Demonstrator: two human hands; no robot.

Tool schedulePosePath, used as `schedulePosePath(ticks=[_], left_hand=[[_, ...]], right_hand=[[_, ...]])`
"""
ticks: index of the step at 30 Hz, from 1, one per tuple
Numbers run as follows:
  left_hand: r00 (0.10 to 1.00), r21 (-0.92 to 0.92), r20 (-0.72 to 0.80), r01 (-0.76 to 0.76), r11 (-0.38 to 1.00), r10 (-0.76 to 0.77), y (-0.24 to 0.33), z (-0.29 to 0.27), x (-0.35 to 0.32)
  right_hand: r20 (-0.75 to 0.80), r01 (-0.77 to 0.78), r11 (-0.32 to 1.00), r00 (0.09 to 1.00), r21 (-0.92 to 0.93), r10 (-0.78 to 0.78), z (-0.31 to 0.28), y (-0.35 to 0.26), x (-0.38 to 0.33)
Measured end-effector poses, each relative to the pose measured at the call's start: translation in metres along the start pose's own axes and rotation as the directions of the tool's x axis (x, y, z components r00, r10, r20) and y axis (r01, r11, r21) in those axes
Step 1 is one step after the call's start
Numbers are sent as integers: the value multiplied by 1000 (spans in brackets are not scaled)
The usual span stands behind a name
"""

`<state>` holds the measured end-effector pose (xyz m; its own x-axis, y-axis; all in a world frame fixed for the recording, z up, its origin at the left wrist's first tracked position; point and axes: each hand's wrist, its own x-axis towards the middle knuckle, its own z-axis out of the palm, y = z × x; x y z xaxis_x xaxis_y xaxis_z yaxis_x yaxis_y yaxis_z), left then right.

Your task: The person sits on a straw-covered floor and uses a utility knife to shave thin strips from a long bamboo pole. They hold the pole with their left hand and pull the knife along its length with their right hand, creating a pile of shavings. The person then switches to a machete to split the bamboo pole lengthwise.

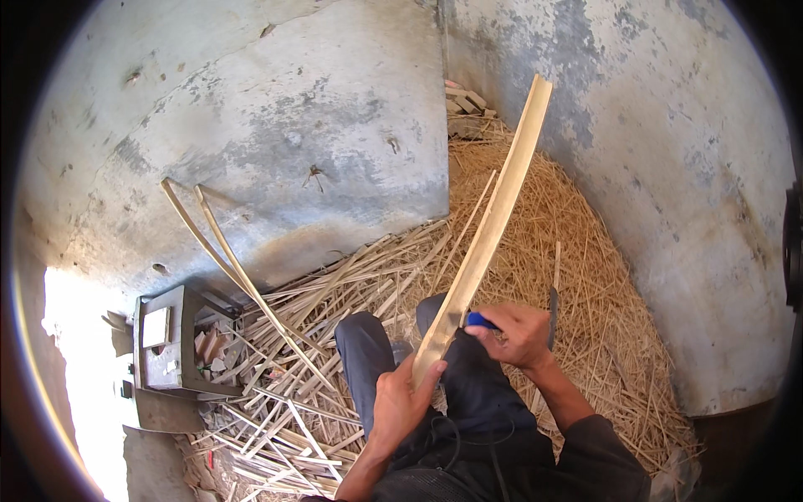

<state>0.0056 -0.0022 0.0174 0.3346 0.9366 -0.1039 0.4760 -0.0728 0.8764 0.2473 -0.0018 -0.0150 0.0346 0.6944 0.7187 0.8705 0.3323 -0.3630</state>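
Note:
A long, pale, slightly curved wooden strip (499,217) with a trough-like hollow slants up from my lap toward the far corner. My left hand (400,403) is wrapped round its lower end, thumb over the near edge. My right hand (517,336) grips a blue-handled tool (480,320) beside the strip, just above my left hand. The tool's working end lies at the strip's hollow side, over my knees; its exact kind cannot be made out. Both forearms come up from the lower edge.
Split sticks (284,427) lie heaped at the left. Straw-like shavings (577,226) cover the floor at the right, where a dark, narrow blade-like piece (553,318) stands. Two long strips (242,272) lean on the wall (276,125) near a box (171,335) with broken pieces.

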Motion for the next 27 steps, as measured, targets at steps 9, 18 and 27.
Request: schedulePosePath(ticks=[9, 18, 27], left_hand=[[997, 10, 23, 76, 997, -76, -27, -1, -20], [996, 39, -29, 80, 996, -79, -38, -6, -23], [998, 103, 14, 67, 992, -68, -56, -11, -42]], right_hand=[[4, -129, 992, 992, 13, 129, -4, 42, 19], [43, -116, 992, 992, 46, 115, 12, 49, 25], [-101, -224, 973, 971, -51, 218, 8, 117, 50]])
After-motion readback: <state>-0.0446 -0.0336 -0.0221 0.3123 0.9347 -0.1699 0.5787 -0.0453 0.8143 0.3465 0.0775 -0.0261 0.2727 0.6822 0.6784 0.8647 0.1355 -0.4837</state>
